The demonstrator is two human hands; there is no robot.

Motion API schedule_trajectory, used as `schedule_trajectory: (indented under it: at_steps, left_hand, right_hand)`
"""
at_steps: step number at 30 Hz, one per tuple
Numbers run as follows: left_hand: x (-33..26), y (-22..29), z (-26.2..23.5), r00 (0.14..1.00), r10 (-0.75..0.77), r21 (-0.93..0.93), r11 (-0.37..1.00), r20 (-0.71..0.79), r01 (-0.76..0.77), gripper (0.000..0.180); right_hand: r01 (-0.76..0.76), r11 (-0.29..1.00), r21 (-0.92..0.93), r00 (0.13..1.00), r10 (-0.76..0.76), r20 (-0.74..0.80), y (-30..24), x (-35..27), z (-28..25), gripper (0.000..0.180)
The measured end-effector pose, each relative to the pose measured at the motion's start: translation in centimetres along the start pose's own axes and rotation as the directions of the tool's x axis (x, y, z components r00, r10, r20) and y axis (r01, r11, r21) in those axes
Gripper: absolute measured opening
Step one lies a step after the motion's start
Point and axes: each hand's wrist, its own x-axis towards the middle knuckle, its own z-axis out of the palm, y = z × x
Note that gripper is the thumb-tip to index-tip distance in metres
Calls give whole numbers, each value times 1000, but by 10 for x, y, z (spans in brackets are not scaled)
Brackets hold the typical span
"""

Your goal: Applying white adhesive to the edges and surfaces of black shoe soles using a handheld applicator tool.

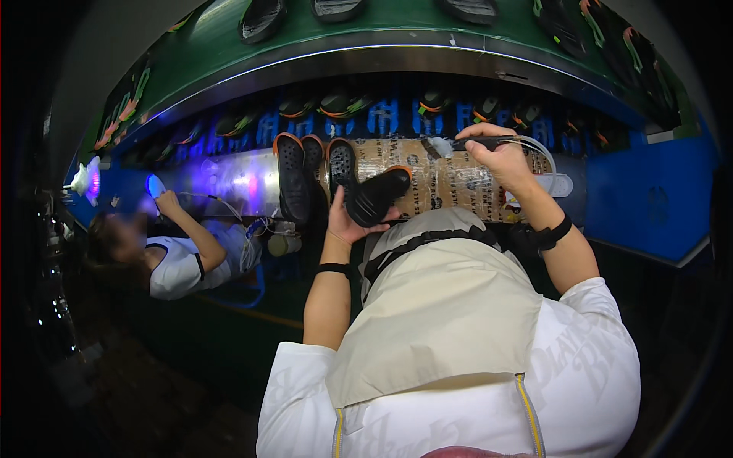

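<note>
My left hand (353, 221) is wrapped under a black clog (379, 197) with an orange rim, holding it tilted above the bench in front of me. Closed around the dark handle of a brush (441, 146) is my right hand (500, 158), farther right. Whitish bristles at the brush's tip sit over the cardboard, apart from the clog. Beside the held clog stands a perforated black clog (341, 162). Left of that, another perforated clog (290, 177) leans with its orange edge up, and one more (313, 155) is partly hidden behind it.
Printed brown cardboard (458, 179) covers the bench. A white device (555, 185) with a pale cable lies at the right. Footwear lines the blue rack behind and the green shelf (397, 23) above. On the left, a seated co-worker (191, 256) holds a glowing blue-violet lamp (155, 185).
</note>
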Motion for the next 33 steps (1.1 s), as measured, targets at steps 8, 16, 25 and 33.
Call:
schedule_trajectory:
  at_steps: [8,16,25,33]
  left_hand:
    - [50,-35,34,996,63,29,998,-57,-62,75]
    - [61,-44,131,935,308,35,947,175,-318,82]
    - [56,-48,160,814,581,326,773,-20,-544,67]
    - [47,-33,184,804,513,122,816,300,-565,67]
  right_hand:
    - [14,997,-80,1000,-15,-7,3,14,32,21]
    - [180,978,-107,973,-193,-125,-42,44,73,22]
    - [615,670,-417,731,-682,-18,-61,33,99,17]
    - [608,691,-392,775,-406,485,-100,-11,70,17]
